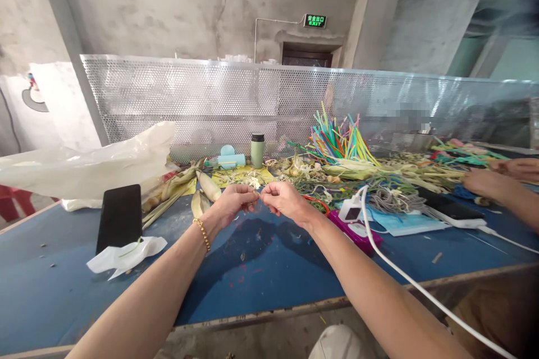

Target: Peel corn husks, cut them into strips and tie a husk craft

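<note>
Above the middle of the blue table, my left hand and my right hand meet fingertip to fingertip. The fingers of each are pinched together. Whatever lies between them is too small to make out. A gold bead bracelet circles my left wrist. Just behind my left hand lie pale dried husks. Small whitish plant bits on a yellow sheet are beyond my fingertips. To the right of my right hand sits a purple box with a white charger plug on it.
A black phone leans at left behind a crumpled white paper. A green cup and colourful pipe cleaners stand before the perforated metal screen. A white cable crosses right. A co-worker's hands work at far right.
</note>
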Demonstrator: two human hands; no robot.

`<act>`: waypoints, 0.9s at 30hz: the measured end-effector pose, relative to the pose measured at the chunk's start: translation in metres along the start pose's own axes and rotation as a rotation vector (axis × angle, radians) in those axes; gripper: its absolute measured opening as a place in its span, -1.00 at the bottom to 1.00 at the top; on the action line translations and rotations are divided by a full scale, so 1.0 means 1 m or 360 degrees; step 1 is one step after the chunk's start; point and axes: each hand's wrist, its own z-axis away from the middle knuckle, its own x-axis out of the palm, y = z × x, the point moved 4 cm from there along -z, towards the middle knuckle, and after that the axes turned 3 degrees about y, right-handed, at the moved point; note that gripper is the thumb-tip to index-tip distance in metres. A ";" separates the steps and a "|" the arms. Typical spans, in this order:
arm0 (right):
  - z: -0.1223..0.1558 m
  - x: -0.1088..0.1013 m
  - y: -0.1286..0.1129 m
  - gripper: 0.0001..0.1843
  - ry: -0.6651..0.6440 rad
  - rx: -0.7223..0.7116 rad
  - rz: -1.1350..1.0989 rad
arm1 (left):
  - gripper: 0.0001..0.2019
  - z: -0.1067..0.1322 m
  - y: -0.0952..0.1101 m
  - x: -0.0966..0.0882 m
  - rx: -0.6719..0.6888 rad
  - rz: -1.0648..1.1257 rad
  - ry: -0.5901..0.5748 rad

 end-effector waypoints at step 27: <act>0.003 0.002 -0.007 -0.92 0.0037 -0.0012 0.0311 | -0.81 -0.002 0.001 -0.005 0.0122 -0.0021 0.0085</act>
